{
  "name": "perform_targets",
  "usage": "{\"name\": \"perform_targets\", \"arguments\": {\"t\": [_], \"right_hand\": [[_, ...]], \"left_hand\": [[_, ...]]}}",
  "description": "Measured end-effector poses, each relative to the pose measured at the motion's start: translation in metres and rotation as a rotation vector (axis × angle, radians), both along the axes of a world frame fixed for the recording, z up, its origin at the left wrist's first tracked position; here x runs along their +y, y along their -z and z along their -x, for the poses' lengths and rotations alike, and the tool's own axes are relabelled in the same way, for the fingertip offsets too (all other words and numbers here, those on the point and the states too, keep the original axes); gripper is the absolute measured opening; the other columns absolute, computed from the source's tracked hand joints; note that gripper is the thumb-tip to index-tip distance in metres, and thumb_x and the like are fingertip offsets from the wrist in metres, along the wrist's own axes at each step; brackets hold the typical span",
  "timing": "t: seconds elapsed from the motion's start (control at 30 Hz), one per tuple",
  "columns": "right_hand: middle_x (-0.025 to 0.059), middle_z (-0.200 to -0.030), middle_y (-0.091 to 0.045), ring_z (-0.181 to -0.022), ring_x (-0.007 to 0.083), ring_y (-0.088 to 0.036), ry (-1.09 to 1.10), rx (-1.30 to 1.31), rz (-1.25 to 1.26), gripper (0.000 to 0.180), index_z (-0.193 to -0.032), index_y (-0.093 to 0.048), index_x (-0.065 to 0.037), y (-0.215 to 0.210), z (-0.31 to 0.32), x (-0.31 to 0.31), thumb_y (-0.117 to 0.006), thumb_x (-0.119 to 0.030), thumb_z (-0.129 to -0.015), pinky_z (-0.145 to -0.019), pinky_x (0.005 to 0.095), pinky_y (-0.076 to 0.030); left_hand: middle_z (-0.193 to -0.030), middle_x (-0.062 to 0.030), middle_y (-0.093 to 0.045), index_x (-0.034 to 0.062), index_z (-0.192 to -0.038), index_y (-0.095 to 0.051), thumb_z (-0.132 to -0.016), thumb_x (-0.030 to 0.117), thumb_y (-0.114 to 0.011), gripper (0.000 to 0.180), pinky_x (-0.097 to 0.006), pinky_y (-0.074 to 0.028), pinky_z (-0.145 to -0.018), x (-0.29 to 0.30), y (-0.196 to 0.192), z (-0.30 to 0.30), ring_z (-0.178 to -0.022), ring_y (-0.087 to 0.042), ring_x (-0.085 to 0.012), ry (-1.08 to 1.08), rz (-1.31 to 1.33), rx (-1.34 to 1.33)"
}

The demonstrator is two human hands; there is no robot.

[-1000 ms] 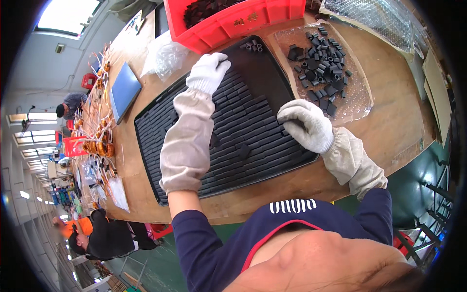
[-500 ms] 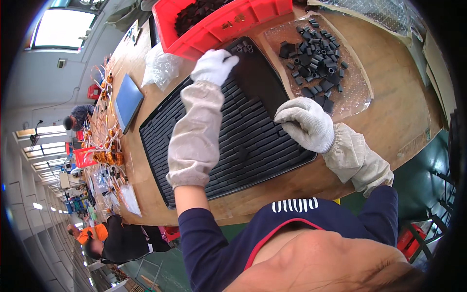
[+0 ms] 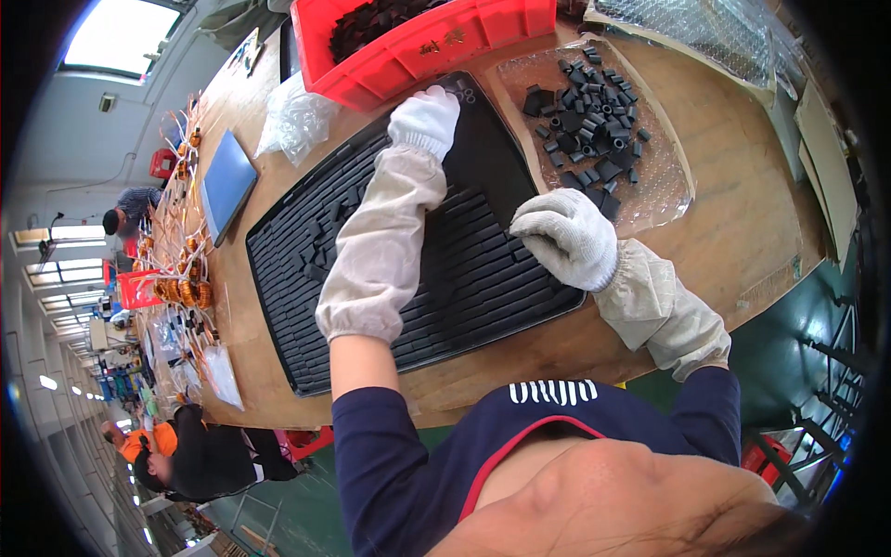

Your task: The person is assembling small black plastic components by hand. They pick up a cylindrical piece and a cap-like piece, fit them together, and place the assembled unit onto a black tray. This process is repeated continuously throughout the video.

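Note:
A large black tray [image 3: 497,139] lies before me, mostly filled with tight rows of black strip-like pieces [image 3: 501,278]. My left hand [image 3: 425,119], in a white glove, is at the tray's far end with its fingers curled down together, right beside a few small grey-black tube pieces [image 3: 464,91]. Whatever those fingertips may grip is hidden. By the tray's right edge, my right hand [image 3: 566,237], also gloved, is closed with thumb and forefinger pinched; what is between them is too small to make out. Some loose black pieces [image 3: 320,246] rest on the rows near my left forearm.
A red bin [image 3: 427,51] of dark pieces stands beyond the tray. To the right, a pile of short black tubes [image 3: 594,125] sits on bubble wrap [image 3: 659,190]. Clear plastic bags [image 3: 295,121], a blue folder [image 3: 227,186] and copper coils [image 3: 190,292] are at left. Other people work farther off.
My left hand has moved right and slightly away toward the small tubes, its fingers now bent down. My right hand keeps its pinch by the tray edge. Loose pieces formerly behind my left arm now show.

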State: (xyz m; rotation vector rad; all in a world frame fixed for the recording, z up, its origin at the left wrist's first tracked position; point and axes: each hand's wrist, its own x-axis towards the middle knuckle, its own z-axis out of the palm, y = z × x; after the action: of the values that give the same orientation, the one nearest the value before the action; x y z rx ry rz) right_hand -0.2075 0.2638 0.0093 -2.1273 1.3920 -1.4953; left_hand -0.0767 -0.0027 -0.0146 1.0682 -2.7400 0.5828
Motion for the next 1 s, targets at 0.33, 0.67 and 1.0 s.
{"name": "perform_targets", "arguments": {"t": [0.33,0.67,1.0], "right_hand": [[0.0129,-0.096,-0.068,-0.088,0.0265,-0.068,0.007,-0.437,-0.355,0.028,-0.104,-0.067,-0.002,-0.013,-0.022,0.003,-0.071,0.006,-0.078,-0.076,0.0334,-0.054],[0.0149,-0.115,-0.063,-0.104,0.0274,-0.065,-0.106,-0.091,-0.337,0.031,-0.103,-0.073,-0.007,-0.018,-0.03,0.008,-0.069,0.01,-0.077,-0.088,0.0345,-0.053],[0.0133,-0.103,-0.068,-0.101,0.0317,-0.066,-0.204,0.116,-0.223,0.035,-0.108,-0.071,-0.011,-0.045,-0.022,-0.048,-0.067,0.006,-0.077,-0.089,0.04,-0.053]], "left_hand": [[-0.088,-0.0106,-0.068,0.0022,-0.098,-0.071,-0.092,0.018,-0.067,0.018,-0.032,-0.053,-0.075,0.177,-0.051,-0.085,-0.081,-0.066,-0.0204,0.118,-1.096,0.817],[-0.098,-0.0029,-0.066,0.0025,-0.126,-0.062,-0.096,0.03,-0.068,0.041,-0.021,-0.049,-0.061,0.202,-0.047,-0.112,-0.076,-0.057,-0.0059,0.004,-1.993,1.016],[-0.093,-0.0003,-0.064,0.0009,-0.127,-0.06,-0.096,0.024,-0.067,0.039,-0.019,-0.046,-0.06,0.19,-0.044,-0.118,-0.07,-0.055,-0.004,-0.01,-1.908,1.232]]}}
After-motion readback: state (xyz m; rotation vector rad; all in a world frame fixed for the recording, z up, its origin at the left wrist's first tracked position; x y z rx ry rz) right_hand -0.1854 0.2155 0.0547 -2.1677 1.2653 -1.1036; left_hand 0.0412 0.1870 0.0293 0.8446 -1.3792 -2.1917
